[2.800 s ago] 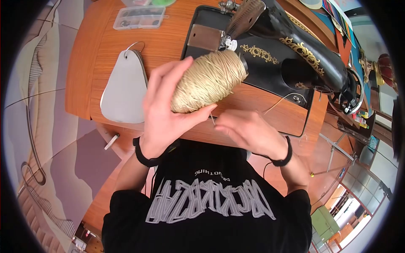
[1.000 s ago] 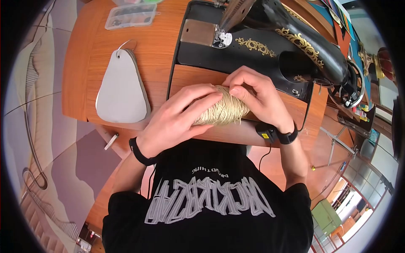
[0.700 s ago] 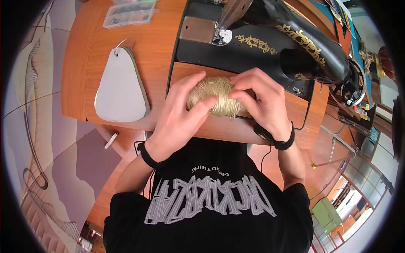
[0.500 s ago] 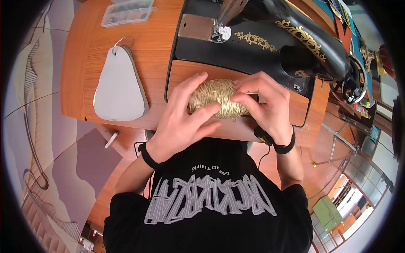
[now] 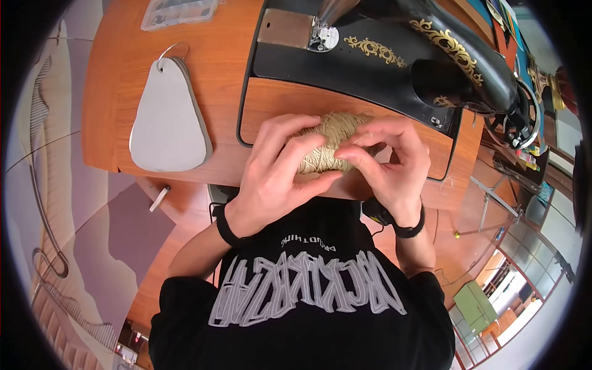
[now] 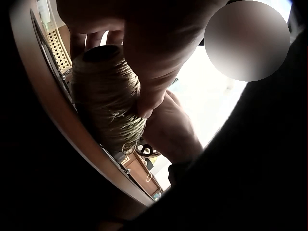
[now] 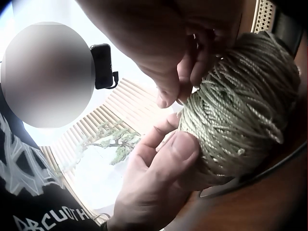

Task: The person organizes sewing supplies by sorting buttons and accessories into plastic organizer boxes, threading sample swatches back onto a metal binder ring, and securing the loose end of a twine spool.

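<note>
A spool of pale green-beige cord lies between both hands, over the wooden table's front edge. My left hand grips its left side, fingers over the top and thumb below. At its right end my right hand has thumb and index finger close together at the cord, seeming to pinch a strand. In the left wrist view the spool shows a dark hollow end. The right wrist view shows the wound cord close up, with the left hand against it and the right hand above.
A black sewing machine with gold ornament stands behind the hands, its metal plate at upper left. On the table's left lie grey teardrop-shaped templates on a ring and a clear plastic box.
Earlier the left hand held the spool up at an angle while the right hand was below it. Since then the spool has come down, and both hands have closed in around it.
</note>
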